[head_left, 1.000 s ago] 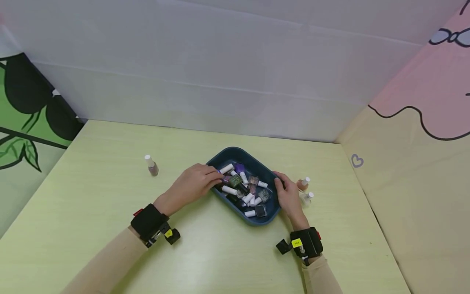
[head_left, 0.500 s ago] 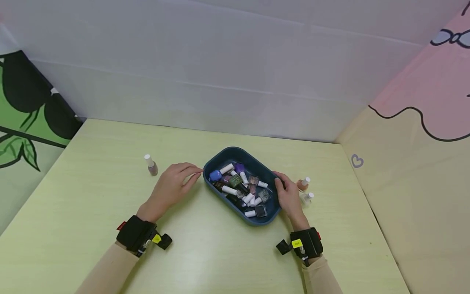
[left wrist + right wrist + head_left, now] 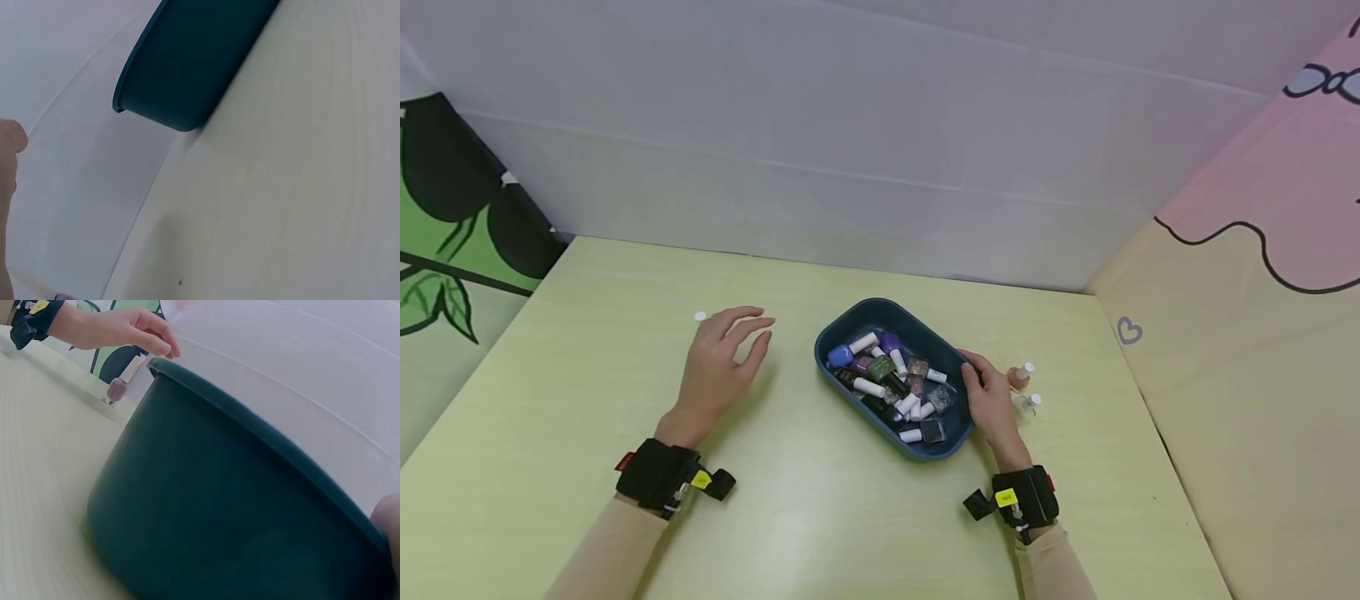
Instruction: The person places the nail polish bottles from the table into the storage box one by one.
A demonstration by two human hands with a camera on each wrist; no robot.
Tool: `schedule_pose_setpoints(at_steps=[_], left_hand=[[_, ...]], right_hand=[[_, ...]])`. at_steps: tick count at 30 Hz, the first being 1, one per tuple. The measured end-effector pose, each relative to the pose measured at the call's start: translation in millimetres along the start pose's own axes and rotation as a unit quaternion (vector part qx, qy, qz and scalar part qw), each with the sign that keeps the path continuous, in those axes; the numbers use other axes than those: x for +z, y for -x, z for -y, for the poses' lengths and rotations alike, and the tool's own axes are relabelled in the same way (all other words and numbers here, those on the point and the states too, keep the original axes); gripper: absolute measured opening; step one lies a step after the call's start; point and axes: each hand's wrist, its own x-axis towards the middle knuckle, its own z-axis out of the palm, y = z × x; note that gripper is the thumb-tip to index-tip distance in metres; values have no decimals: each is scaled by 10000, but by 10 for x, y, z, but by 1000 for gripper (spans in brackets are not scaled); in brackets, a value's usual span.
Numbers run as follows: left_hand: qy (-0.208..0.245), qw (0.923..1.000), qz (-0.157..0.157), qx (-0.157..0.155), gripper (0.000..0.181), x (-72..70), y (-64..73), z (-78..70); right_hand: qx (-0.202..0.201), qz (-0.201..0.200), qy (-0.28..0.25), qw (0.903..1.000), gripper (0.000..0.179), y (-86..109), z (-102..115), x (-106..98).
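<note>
A dark blue-green plastic tray stands mid-table, holding a heap of small nail polish bottles. My right hand grips its right rim, thumb over the edge. Left of the tray, my left hand hovers above the table with spread, slightly bent fingers and holds nothing. Behind its knuckles only the white cap of a nail polish bottle shows in the head view; the right wrist view shows that purplish bottle beyond the tray. Inside the tray, a blue bottle lies at the left end, near a green bottle.
Two more nail polish bottles, a peach one and a clear-looking one, stand just right of my right hand. A pale wall sheet closes off the table's back, and a printed panel rises along the right side.
My left hand has left the tray's left end and moved left, its fingers spreading, until it partly covers the lone bottle. A blue bottle now shows in the tray. My right hand stays put.
</note>
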Motion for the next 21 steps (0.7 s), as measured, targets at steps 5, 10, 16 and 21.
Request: schedule_pose_setpoints(at_steps=[5,10,16,21], left_hand=[[-50,9977,-511,-432,28,-66,54,144],[148,9916,-827,-981,35,-99,103,264],[355,9785,-775,-1880,43,-130,168,352],[623,9640,-668,-2496,47,-139,207,393]], right_hand=[[20,17,-28,10000,34,13,6,0],[16,21,-71,10000,34,18,10,0],[148,31,-134,9998,35,13,21,4],[206,92,-124,9997,35,81,237,-21]])
